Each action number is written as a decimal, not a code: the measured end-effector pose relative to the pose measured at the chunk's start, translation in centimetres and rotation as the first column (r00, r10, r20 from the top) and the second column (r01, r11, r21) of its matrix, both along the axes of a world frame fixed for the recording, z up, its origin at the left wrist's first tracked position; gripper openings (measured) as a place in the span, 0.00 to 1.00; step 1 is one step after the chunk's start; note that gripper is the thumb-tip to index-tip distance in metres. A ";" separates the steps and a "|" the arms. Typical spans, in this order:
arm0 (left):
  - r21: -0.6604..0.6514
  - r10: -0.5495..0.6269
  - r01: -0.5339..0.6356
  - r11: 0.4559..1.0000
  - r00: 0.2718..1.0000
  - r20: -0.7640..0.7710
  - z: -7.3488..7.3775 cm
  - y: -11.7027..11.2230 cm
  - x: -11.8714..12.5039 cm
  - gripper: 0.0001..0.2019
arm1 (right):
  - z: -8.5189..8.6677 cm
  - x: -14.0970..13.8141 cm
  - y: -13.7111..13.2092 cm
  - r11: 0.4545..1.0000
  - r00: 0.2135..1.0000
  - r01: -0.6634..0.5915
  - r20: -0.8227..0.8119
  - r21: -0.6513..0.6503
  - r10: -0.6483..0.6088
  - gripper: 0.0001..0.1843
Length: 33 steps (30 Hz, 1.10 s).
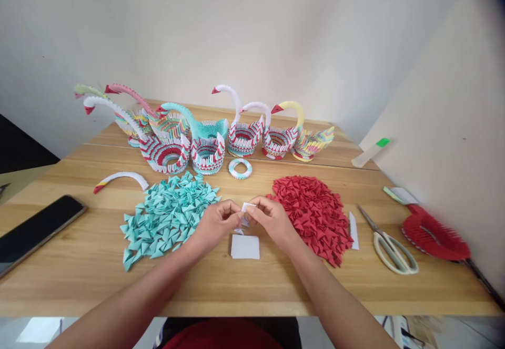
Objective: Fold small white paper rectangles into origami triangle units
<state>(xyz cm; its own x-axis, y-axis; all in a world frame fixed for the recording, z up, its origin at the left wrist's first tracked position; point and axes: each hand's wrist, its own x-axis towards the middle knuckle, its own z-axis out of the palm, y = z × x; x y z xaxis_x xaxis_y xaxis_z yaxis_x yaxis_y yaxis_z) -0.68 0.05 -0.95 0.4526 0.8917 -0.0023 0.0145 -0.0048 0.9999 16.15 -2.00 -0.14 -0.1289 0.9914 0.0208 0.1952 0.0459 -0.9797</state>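
Observation:
My left hand (pixel 221 221) and my right hand (pixel 272 219) meet over the middle of the table, both closed in a pinch on one small piece of white paper (pixel 248 206). Just below my fingers a few small folded white pieces (pixel 239 231) lie partly hidden. A stack of white paper slips (pixel 245 247) sits on the wood right in front of them. To the left of my left hand spreads a heap of folded turquoise paper triangles (pixel 169 215). Beside my right hand is a heap of folded red paper triangles (pixel 313 209).
Several folded-paper swans (pixel 165 154) stand along the back, with a white-and-turquoise paper ring (pixel 240 168) before them. A curved white neck piece (pixel 122 175) and a phone (pixel 39 231) lie left. Scissors (pixel 389 244) and a red paper swan piece (pixel 434 236) lie right.

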 end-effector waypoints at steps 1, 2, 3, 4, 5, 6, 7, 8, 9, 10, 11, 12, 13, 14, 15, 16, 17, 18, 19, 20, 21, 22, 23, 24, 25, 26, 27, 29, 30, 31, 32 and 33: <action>0.006 -0.004 0.004 1.000 1.000 -0.015 -0.1 -0.1 0.0 0.10 | 0.0 -0.1 0.0 1.000 1.000 -0.004 0.016 -0.002 0.004 0.12; 0.012 -0.009 0.009 1.000 0.999 -0.032 -0.1 -0.2 0.1 0.09 | 0.1 -0.1 0.0 1.000 0.999 -0.003 0.045 0.002 0.003 0.11; 0.019 -0.012 0.013 1.000 0.999 -0.048 -0.1 -0.3 0.1 0.08 | 0.1 -0.2 -0.1 1.000 0.997 0.004 0.081 0.012 -0.005 0.11; 0.027 -0.012 0.014 1.000 0.998 -0.062 -0.1 -0.4 0.1 0.07 | 0.2 -0.2 -0.1 1.000 0.993 0.011 0.114 0.024 -0.014 0.11; 0.034 -0.011 0.013 0.999 0.997 -0.070 -0.1 -0.4 0.2 0.07 | 0.2 -0.2 -0.1 0.999 0.990 0.017 0.140 0.034 -0.022 0.11; 0.038 -0.010 0.012 0.999 0.997 -0.074 0.0 -0.5 0.2 0.07 | 0.2 -0.2 -0.2 0.999 0.988 0.021 0.155 0.040 -0.027 0.10; 0.039 -0.008 0.011 0.999 0.997 -0.076 0.0 -0.5 0.2 0.07 | 0.2 -0.3 -0.2 0.999 0.987 0.020 0.157 0.042 -0.026 0.10; 0.041 -0.008 0.011 0.999 0.997 -0.082 0.1 -0.6 0.2 0.07 | 0.2 -0.3 -0.2 0.999 0.988 0.014 0.152 0.041 -0.020 0.11; 0.046 -0.009 0.013 0.999 0.996 -0.091 0.1 -0.6 0.2 0.08 | 0.2 -0.3 -0.3 0.999 0.989 0.005 0.145 0.039 -0.011 0.11; 0.054 -0.010 0.015 0.998 0.995 -0.103 0.2 -0.6 0.2 0.09 | 0.1 -0.4 -0.3 0.999 0.990 -0.004 0.139 0.042 -0.002 0.12; 0.062 -0.013 0.020 0.998 0.993 -0.115 0.2 -0.6 0.3 0.09 | 0.1 -0.4 -0.3 0.999 0.991 -0.010 0.136 0.049 0.004 0.13; 0.071 -0.018 0.027 0.997 0.992 -0.126 0.2 -0.7 0.3 0.10 | 0.0 -0.5 -0.4 0.998 0.991 -0.012 0.137 0.060 0.003 0.14; 0.077 -0.024 0.034 0.996 0.991 -0.133 0.3 -0.7 0.3 0.10 | 0.0 -0.5 -0.4 0.997 0.990 -0.007 0.143 0.074 -0.003 0.14; 0.080 -0.030 0.041 0.996 0.990 -0.135 0.3 -0.7 0.3 0.10 | 0.0 -0.5 -0.4 0.996 0.989 0.001 0.148 0.086 -0.013 0.15; 0.079 -0.034 0.044 0.996 0.991 -0.131 0.3 -0.7 0.3 0.10 | 0.0 -0.5 -0.4 0.996 0.989 0.006 0.147 0.090 -0.019 0.15; 0.072 -0.037 0.046 0.996 0.992 -0.121 0.3 -0.7 0.3 0.10 | -0.1 -0.5 -0.4 0.996 0.991 0.007 0.136 0.085 -0.018 0.15; 0.062 -0.037 0.044 0.997 0.993 -0.109 0.3 -0.6 0.3 0.10 | -0.1 -0.4 -0.4 0.997 0.993 -0.001 0.115 0.073 -0.008 0.16; 0.049 -0.033 0.038 0.998 0.995 -0.097 0.3 -0.6 0.2 0.10 | -0.1 -0.3 -0.3 0.998 0.997 -0.013 0.082 0.060 0.008 0.16; 0.036 -0.026 0.029 0.999 0.996 -0.087 0.4 -0.5 0.2 0.10 | -0.1 -0.2 -0.2 0.998 0.999 -0.028 0.041 0.048 0.026 0.17; 0.023 -0.018 0.020 1.000 0.997 -0.078 0.4 -0.4 0.1 0.10 | -0.1 0.0 -0.2 0.998 0.999 -0.041 0.003 0.038 0.041 0.18; 0.013 -0.008 0.009 1.000 0.997 -0.071 0.4 -0.4 0.1 0.10 | -0.1 0.1 -0.1 0.998 0.999 -0.045 -0.024 0.033 0.046 0.19; 0.005 0.000 0.001 1.000 0.998 -0.065 0.5 -0.3 0.1 0.11 | -0.1 0.2 0.0 0.999 0.999 -0.039 -0.035 0.032 0.040 0.20; 0.000 0.005 -0.005 1.000 0.998 -0.059 0.5 -0.3 0.0 0.11 | -0.1 0.3 0.0 0.999 0.999 -0.026 -0.030 0.035 0.027 0.19; -0.004 0.006 -0.007 1.000 0.999 -0.051 0.5 -0.3 0.0 0.12 | -0.1 0.4 0.0 0.999 1.000 -0.009 -0.011 0.045 0.009 0.19; -0.008 0.003 -0.003 1.000 0.999 -0.044 0.6 -0.3 0.0 0.12 | -0.1 0.4 0.0 0.998 1.000 0.009 0.019 0.060 -0.010 0.18; -0.010 -0.005 0.005 1.000 0.999 -0.039 0.6 -0.2 0.0 0.12 | -0.1 0.5 0.0 0.997 0.998 0.023 0.050 0.077 -0.027 0.17; -0.012 -0.017 0.017 1.000 0.999 -0.035 0.7 -0.2 0.0 0.13 | -0.1 0.5 0.0 0.995 0.996 0.034 0.076 0.095 -0.042 0.17; -0.010 -0.036 0.036 0.999 0.999 -0.028 0.8 -0.2 0.0 0.15 | -0.1 0.4 0.0 0.992 0.992 0.043 0.116 0.119 -0.057 0.17; -0.007 -0.041 0.041 0.999 0.999 -0.024 0.8 -0.1 -0.1 0.16 | -0.1 0.4 0.0 0.991 0.990 0.044 0.127 0.123 -0.059 0.16; -0.004 -0.042 0.042 0.999 0.999 -0.018 0.8 -0.1 -0.1 0.17 | -0.1 0.4 -0.1 0.991 0.989 0.042 0.134 0.124 -0.058 0.16; -0.002 -0.040 0.040 0.999 0.999 -0.010 0.8 0.0 -0.1 0.18 | -0.1 0.3 -0.1 0.991 0.989 0.039 0.139 0.125 -0.057 0.16; -0.004 -0.038 0.038 0.999 0.999 -0.001 0.7 0.0 -0.1 0.18 | -0.1 0.3 -0.1 0.991 0.988 0.038 0.141 0.126 -0.055 0.16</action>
